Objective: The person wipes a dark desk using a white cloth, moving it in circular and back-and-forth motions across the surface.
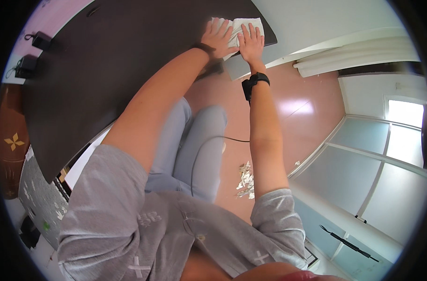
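A white cloth (237,31), unfolded and somewhat creased, lies on the dark desktop (129,45) near its far right corner. My left hand (218,38) rests flat on the left part of the cloth, fingers spread, with a dark band at the wrist. On the cloth's right part lies my right hand (251,43), palm down, its fingers a little apart. A black strapped device (254,84) sits on my right wrist, and a thin cable runs from it across my legs.
Two small black boxes (26,66) with cords stand along the desk's far left edge. A white wall (315,17) meets the desk's right side. White scraps (246,181) lie on the reddish floor (298,116). Frosted glass panels (340,168) stand at the right.
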Action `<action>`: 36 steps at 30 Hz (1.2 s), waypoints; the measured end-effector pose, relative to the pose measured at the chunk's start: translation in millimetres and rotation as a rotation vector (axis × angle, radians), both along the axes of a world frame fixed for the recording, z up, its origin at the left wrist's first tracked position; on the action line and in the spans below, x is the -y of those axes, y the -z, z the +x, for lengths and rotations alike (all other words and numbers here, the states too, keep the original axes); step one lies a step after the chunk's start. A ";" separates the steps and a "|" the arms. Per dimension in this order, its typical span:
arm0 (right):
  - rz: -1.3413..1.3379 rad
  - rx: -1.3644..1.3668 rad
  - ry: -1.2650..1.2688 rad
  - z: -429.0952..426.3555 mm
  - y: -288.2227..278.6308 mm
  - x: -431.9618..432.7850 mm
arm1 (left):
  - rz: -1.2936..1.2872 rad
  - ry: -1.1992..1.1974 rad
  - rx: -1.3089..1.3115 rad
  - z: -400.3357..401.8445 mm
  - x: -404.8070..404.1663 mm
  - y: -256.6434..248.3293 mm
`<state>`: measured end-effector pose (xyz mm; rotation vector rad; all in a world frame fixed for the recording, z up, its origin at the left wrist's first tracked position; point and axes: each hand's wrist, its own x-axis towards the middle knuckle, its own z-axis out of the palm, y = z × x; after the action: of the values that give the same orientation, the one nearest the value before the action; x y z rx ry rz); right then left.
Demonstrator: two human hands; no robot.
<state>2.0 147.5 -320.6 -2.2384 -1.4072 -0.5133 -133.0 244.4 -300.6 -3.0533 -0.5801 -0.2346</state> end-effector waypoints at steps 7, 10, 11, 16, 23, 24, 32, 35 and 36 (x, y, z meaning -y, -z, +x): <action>-0.027 -0.063 0.132 50.6 -0.1 3.6 | -0.062 -0.034 -0.050 60.2 2.8 -9.2; -0.015 -0.065 0.155 74.2 2.6 9.0 | -0.076 -0.024 -0.064 81.0 8.2 -15.7; 0.003 -0.055 0.151 82.2 3.6 13.0 | -0.090 -0.021 -0.070 87.2 11.7 -18.4; -0.068 -0.206 0.195 79.7 -3.5 5.1 | -0.127 -0.036 -0.083 91.0 6.4 -16.6; -0.023 -0.206 0.249 71.3 0.0 20.3 | -0.160 0.004 -0.075 78.7 22.9 -22.7; -0.023 -0.200 0.238 65.2 -0.2 22.6 | -0.155 0.015 -0.070 74.3 25.3 -22.9; -0.191 -0.173 0.130 10.0 -10.5 29.1 | -0.178 0.112 -0.144 24.9 22.7 -26.9; -0.201 -0.113 0.089 -9.5 -2.0 32.8 | -0.183 0.117 -0.147 -1.9 22.8 -22.5; -0.240 -0.092 0.088 -20.8 -4.9 26.3 | -0.197 0.123 -0.099 -17.9 15.5 -18.8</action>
<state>-18.8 121.2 -315.7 -2.4875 -1.3919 -0.2768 -150.9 228.9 -281.7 -3.2716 -0.4354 -0.0283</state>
